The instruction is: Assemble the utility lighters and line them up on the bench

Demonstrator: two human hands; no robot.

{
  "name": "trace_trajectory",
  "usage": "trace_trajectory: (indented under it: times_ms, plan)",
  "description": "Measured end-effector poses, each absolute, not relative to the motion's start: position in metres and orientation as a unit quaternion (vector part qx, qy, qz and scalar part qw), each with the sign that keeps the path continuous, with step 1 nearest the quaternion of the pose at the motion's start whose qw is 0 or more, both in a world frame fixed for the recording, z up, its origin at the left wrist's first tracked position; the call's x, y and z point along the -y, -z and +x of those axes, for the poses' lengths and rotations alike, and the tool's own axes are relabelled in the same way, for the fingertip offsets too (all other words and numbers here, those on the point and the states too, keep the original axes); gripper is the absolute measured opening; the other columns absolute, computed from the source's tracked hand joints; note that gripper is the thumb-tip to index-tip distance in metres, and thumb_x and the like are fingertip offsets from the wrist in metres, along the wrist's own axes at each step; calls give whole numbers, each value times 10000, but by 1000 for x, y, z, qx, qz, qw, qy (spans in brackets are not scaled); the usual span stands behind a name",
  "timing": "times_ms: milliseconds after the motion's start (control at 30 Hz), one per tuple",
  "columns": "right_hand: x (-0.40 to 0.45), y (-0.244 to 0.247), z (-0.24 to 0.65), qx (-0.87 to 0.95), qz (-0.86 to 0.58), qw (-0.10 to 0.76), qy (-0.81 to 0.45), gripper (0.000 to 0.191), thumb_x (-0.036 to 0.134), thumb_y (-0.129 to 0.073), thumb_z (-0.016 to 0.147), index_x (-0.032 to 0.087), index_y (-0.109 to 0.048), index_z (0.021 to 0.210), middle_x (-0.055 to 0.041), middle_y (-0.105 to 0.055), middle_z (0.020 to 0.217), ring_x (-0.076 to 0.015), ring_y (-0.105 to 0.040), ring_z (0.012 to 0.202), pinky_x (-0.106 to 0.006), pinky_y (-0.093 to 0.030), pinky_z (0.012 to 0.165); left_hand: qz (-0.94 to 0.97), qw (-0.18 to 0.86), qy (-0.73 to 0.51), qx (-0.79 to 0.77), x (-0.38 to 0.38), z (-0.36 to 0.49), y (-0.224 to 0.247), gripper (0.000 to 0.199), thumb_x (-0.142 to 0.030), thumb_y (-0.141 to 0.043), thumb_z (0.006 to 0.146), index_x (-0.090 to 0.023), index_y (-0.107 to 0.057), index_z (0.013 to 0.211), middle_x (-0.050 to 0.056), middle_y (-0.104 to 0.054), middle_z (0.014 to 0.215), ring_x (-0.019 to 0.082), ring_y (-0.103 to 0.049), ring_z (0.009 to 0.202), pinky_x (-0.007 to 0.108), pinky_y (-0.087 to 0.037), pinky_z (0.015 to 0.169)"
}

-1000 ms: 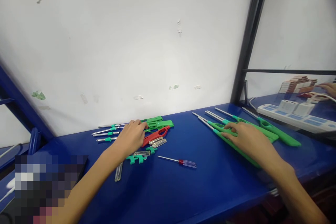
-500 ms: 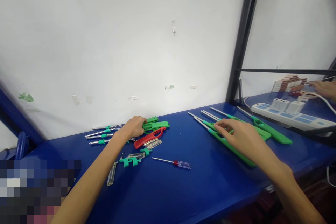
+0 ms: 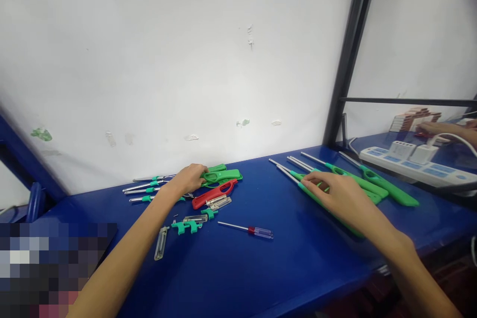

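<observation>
left hand (image 3: 192, 177) is curled at the green casings (image 3: 225, 175) near the wall (image 3: 186, 59), can't tell if it's actually pinching one. right hand (image 3: 337, 194) is bent over the nearest green lighter (image 3: 311, 195), can't tell if that's gripped either. red casing (image 3: 203, 201) lies just in front of the green ones, screwdriver (image 3: 261, 232) between the two arms, all on a blue table (image 3: 261, 278).

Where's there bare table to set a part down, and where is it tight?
Bare table: the near stretch, this side of the screwdriver, and the patch between the red handle and the green lighters on the right. Crowded: by the left hand, with rods, clear tanks and teal clips; and under the right hand, where those lighters lie close.
</observation>
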State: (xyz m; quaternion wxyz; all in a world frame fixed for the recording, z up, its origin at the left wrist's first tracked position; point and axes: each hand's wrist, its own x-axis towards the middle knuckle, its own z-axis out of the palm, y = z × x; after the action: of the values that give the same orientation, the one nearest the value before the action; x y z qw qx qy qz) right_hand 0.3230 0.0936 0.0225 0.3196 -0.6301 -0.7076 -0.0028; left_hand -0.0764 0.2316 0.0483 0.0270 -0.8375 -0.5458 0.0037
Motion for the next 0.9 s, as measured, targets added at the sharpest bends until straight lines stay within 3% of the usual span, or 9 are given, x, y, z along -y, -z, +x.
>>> trace_trajectory:
  times_ms: [367,467,567,633,733,800,833,900]
  plan:
    - [-94,-23,318,730,-613,303,10,324,460,-522,1052,268,-782,1018,-39,-844,888,-276,-792,762,-355,-549,647,-816,-63,155,553,-220,-88,-72,326,-370,-710,1054,-182,-673,1319,106,-687,1334,270,-709,1130,484,-620,956]
    - [-98,-22,303,768,-578,277,4,259,396,-551,1060,263,-772,1086,-45,-842,929,-260,-797,783,-346,-580,668,-796,-138,222,546,-196,-87,-88,289,-386,-707,1054,-162,-695,1237,74,-734,1163,221,-735,951,414,-634,851]
    - [-111,-21,281,824,-517,232,0,228,324,-613,1049,277,-747,1227,-54,-823,1131,-256,-794,945,-369,-615,829,-776,-233,284,513,-153,-85,-99,326,-452,-692,1031,-156,-732,1162,59,-763,962,186,-707,750,322,-584,707]
    - [-126,-20,266,861,-469,197,3,330,265,-666,1022,296,-705,1347,-70,-764,1314,-278,-759,1123,-404,-599,963,-763,-292,313,485,-120,-84,-99,416,-558,-621,1043,-164,-755,1045,44,-734,800,163,-652,661,282,-530,643]
    - [-162,-20,248,899,-410,154,5,445,240,-706,1011,289,-640,1448,-109,-645,1498,-290,-714,1213,-465,-574,1054,-733,-373,345,452,-72,-81,-87,605,-685,-506,1061,-176,-759,855,-35,-495,495,110,-435,466,247,-432,536]
    - [-190,-20,238,914,-382,136,1,410,343,-704,1044,221,-630,1429,-124,-633,1481,-286,-695,1205,-520,-597,1016,-618,-558,413,370,-48,-78,-75,496,-645,-732,966,-164,-798,870,-49,-529,597,32,-273,422,208,-333,484]
    - [-204,-19,233,919,-371,131,-2,388,369,-698,1051,213,-644,1402,-120,-649,1444,-281,-695,1194,-509,-608,995,-568,-617,428,336,-39,-76,-69,427,-598,-812,926,-173,-830,966,-44,-577,705,-6,-238,413,193,-285,469]
    - [-230,-17,226,928,-352,123,-7,368,371,-695,1053,210,-654,1382,-116,-662,1418,-273,-702,1173,-496,-615,979,-506,-683,443,285,-28,-73,-58,407,-550,-866,900,-178,-857,1065,-54,-554,728,-36,-233,395,181,-238,456]
